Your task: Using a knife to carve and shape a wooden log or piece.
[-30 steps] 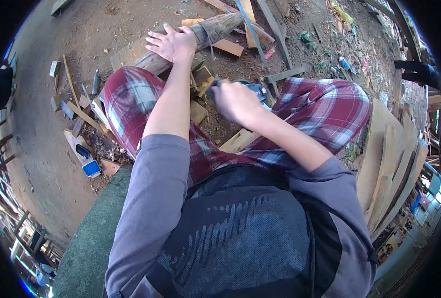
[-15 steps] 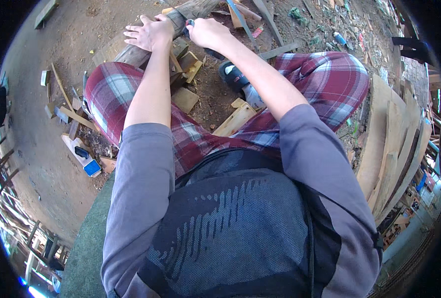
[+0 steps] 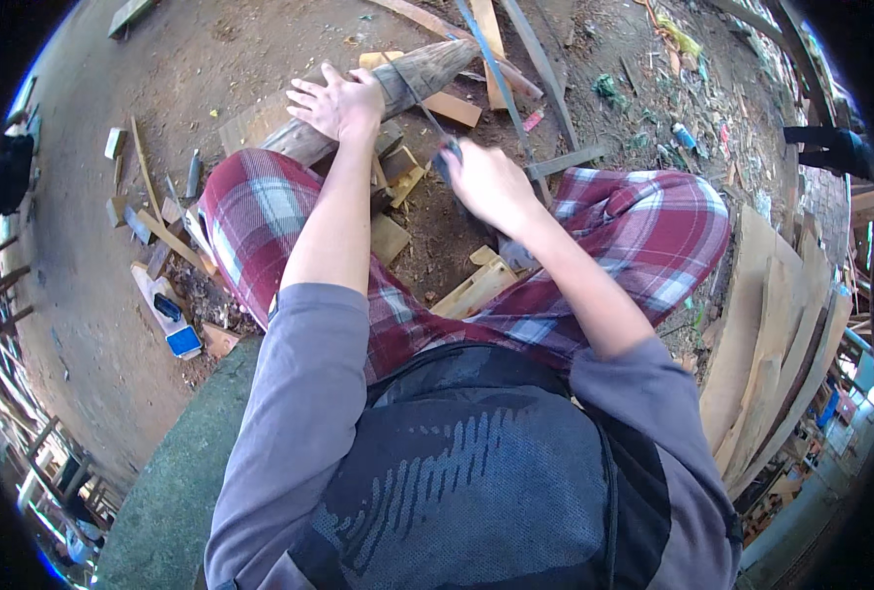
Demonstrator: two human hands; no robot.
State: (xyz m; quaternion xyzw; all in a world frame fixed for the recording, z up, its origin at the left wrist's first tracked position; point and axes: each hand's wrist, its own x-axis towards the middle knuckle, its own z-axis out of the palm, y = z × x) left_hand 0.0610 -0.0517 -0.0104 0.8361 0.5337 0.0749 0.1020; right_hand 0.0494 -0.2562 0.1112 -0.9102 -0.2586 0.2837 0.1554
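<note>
In the head view, the log [image 3: 435,69] slanted ahead of the person, its lower end by the left knee [image 3: 260,202]; the left hand [image 3: 343,106] lay spread on top, fingers flat rather than wrapped, seemingly pinning it; the right hand [image 3: 496,187] was clenched around a dark handle [image 3: 447,159], whose thin blade [image 3: 413,90] crossed the log, apart from the left fingers; wood offcuts [image 3: 407,185] crowded the log's near side; a grey bar [image 3: 567,160] bounded the right hand's outer side; the parted legs seemed to give the forearm room.
</note>
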